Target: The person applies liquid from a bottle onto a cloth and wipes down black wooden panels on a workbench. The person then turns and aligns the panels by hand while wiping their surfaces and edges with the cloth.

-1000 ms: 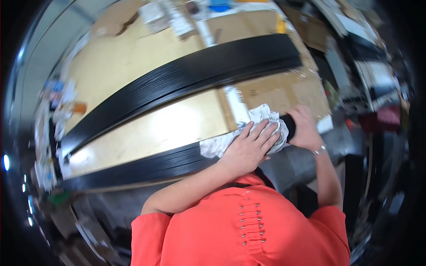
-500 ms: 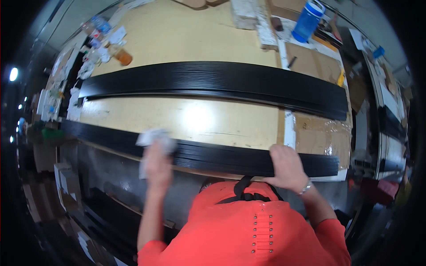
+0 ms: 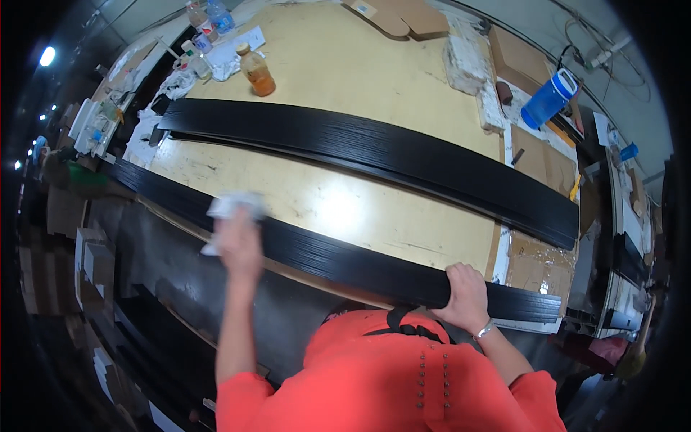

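A long black grooved board (image 3: 338, 257) lies along the near edge of the table. My left hand (image 3: 239, 241) presses a crumpled white cloth (image 3: 234, 205) onto its left half; hand and cloth are a little blurred. Farther right, my right hand (image 3: 464, 294) is wrapped over the same board, the thumb on the near side and the fingers over the top. Behind it lies a second, wider black board (image 3: 374, 155) with a wood-grain face, which neither hand touches.
The boards rest on a pale tabletop (image 3: 324, 65). A bottle of orange liquid (image 3: 257, 72) stands at the far left near other bottles and rags. A blue water bottle (image 3: 548, 99) and cardboard (image 3: 540, 270) are on the right. Dark boards (image 3: 165, 324) lie below the table.
My left hand and the cloth are slightly farther left along the near board. My right hand keeps its grip. The view has turned, so the boards now slope down to the right.
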{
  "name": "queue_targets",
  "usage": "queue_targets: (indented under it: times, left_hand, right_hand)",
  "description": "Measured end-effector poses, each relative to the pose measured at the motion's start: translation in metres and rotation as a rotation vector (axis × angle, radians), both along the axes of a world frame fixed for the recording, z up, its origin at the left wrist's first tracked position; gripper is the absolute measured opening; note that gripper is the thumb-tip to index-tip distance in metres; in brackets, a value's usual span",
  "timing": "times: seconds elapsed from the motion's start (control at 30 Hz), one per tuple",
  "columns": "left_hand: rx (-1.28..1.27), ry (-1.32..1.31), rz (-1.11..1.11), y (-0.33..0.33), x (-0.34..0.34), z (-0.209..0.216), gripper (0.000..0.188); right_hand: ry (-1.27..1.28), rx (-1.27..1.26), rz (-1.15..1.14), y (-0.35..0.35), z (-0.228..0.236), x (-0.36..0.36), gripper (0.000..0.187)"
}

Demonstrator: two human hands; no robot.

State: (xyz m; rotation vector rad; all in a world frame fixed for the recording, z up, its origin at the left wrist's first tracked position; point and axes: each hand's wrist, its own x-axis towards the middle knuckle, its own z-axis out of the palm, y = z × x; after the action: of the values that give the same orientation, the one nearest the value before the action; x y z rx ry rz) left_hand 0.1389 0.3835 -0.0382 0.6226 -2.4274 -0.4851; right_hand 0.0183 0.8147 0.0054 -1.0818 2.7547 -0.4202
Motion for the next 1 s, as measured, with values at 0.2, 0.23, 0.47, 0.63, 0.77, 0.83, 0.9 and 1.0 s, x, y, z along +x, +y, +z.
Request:
queue_targets:
  times: [0.2,0.23,0.47,0.63,0.77,0.83,0.9,1.0]
  left_hand:
    - [-0.098,0.021,-0.655,0.104,0.017,0.004,0.032]
    - [-0.158,0.076,-0.569,0.07,0.025,-0.008,0.032]
    - [-0.081,-0.043,0.389,-0.198,0.08,-0.008,0.037]
    - [0.11,0.128,0.035,-0.063,0.016,0.019,0.026]
    - [-0.14,-0.159,-0.424,0.049,0.003,0.029,0.05]
    - [-0.092,-0.185,-0.419,0.03,0.01,0.032,0.051]
    - [-0.054,-0.208,-0.385,-0.004,0.013,0.026,0.053]
    - [-0.141,-0.159,-0.239,-0.074,0.024,0.016,0.047]
  right_hand:
    - [0.004,-0.012,-0.046,0.001,-0.001,0.002,0.074]
    - [-0.001,-0.009,-0.051,0.002,-0.003,0.003,0.074]
    - [0.001,-0.036,0.023,-0.004,-0.001,0.0,0.069]
    - [0.011,-0.018,-0.032,0.0,-0.002,0.003,0.07]
    - [0.021,-0.014,-0.023,0.0,-0.004,0.001,0.076]
    - [0.032,-0.009,-0.013,-0.002,-0.004,0.004,0.078]
    - [0.024,0.008,-0.027,-0.001,-0.008,0.004,0.084]
    - [0.0,0.123,-0.026,-0.016,0.009,0.01,0.089]
